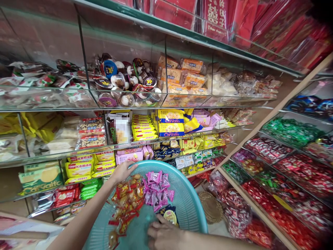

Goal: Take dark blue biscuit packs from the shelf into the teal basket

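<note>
A round teal plastic basket [189,205] sits low in front of me. My left hand [122,172] grips its far rim, fingers curled over the edge. My right hand [163,234] rests inside the basket near the front, fingers bent on a dark blue snack packet [169,215]. In the basket lie a pile of pink wrapped candies [157,191] and a heap of red and gold wrapped sweets [126,205].
Glass-fronted shelves [125,104] of biscuits and snack packs fill the wall ahead. At the right, slanted bins [286,173] hold red, green and blue wrapped candies. A woven mat [210,206] lies on the floor beyond the basket. Red packets [234,17] hang overhead.
</note>
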Demonstrator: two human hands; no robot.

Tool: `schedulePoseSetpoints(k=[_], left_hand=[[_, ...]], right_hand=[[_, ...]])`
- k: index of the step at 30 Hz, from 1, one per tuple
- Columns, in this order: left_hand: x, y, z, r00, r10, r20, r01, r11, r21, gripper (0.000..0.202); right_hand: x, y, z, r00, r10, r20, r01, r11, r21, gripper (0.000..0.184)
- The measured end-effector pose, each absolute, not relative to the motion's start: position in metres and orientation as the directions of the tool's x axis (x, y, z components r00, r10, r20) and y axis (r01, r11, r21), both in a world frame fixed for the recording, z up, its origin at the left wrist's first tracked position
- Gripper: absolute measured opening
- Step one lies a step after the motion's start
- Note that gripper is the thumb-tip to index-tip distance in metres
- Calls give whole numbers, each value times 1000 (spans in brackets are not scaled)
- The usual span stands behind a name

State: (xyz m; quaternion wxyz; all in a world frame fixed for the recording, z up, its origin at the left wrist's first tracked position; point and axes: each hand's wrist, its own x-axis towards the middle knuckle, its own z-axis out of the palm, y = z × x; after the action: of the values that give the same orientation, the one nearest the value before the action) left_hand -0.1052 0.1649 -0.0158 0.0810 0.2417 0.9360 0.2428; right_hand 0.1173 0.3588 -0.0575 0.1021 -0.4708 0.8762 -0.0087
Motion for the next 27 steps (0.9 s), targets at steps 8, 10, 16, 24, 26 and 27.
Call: schedulePoseSetpoints(k=[8,10,16,24,26,27], left_hand=[[-112,162,-22,-882,468,-58,390,793,468,60],[-112,162,-21,-883,466,-57,392,798,458,59],[-112,162,-18,-886,459,-65,383,804,454,58],[-107,164,-16,-889,454,-56,384,808,446,54],[-103,164,-15,-892,449,-56,382,814,438,52],[-101,163,-15,-893,446,-58,381,818,432,51]], right_hand=[[108,375,-71,-656,-737,-165,-743,669,-36,14],[104,377,-74,-681,-709,-183,-717,696,-25,18],[93,378,-53,-655,-695,-295,-718,694,-40,15],[39,415,40,-837,-543,62,-472,661,-583,21],[30,427,47,-893,-424,151,-405,611,-680,23],[25,433,47,-910,-375,175,-379,587,-716,23]])
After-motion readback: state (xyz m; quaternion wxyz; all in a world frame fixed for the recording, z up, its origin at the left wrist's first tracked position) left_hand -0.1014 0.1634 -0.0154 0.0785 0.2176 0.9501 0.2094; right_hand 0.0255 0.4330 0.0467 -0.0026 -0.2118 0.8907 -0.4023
